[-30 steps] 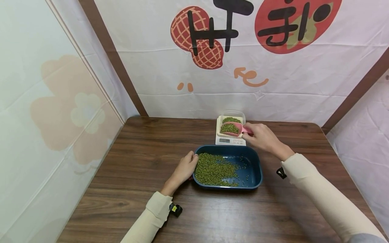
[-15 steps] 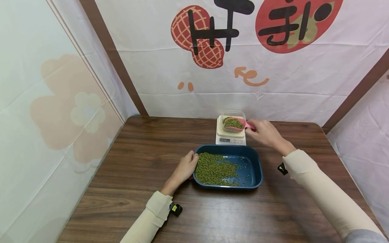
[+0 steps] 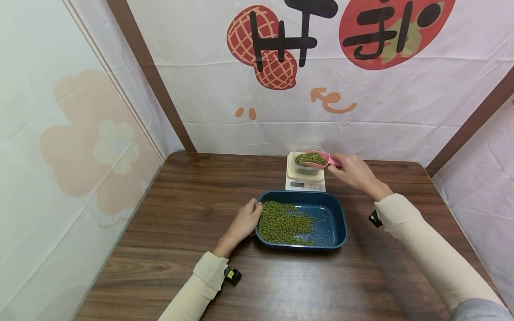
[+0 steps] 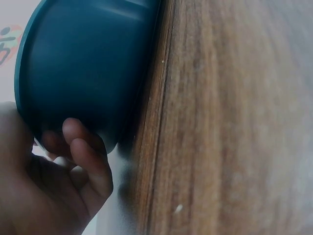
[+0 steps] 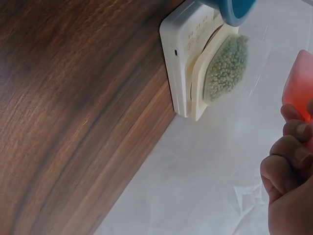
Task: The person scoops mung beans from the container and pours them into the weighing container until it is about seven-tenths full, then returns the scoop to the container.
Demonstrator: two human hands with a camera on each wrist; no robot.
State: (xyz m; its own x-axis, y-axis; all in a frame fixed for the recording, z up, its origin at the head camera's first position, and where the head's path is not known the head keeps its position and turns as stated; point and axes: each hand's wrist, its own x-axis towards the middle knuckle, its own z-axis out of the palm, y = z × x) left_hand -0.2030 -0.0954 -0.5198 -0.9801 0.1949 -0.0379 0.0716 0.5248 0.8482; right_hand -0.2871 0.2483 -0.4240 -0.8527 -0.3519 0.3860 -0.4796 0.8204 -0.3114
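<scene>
My right hand [image 3: 353, 171] grips the handle of a pink scoop [image 3: 322, 159], whose bowl holds green mung beans. The scoop is over a clear plastic box [image 3: 302, 169] with more mung beans [image 5: 227, 67] in it. That box stands on a white kitchen scale [image 3: 305, 184]. At the left end of a dark blue tub [image 3: 340, 218], my left hand [image 3: 244, 222] holds the rim, its thumb at the edge. In the left wrist view the curled fingers [image 4: 88, 152] lie against the tub's outer wall. Mung beans [image 3: 283, 225] heap mostly in the tub's left half.
The tub sits just in front of the scale on a dark wooden table [image 3: 192, 196]. A white printed cloth [image 3: 217, 129] hangs right behind the table's back edge. More cloth [image 3: 474, 147] hangs at the right side.
My right hand has carried the scoop of beans back from the box's near side to over the box, and slightly right. The left hand and the tub have stayed in place.
</scene>
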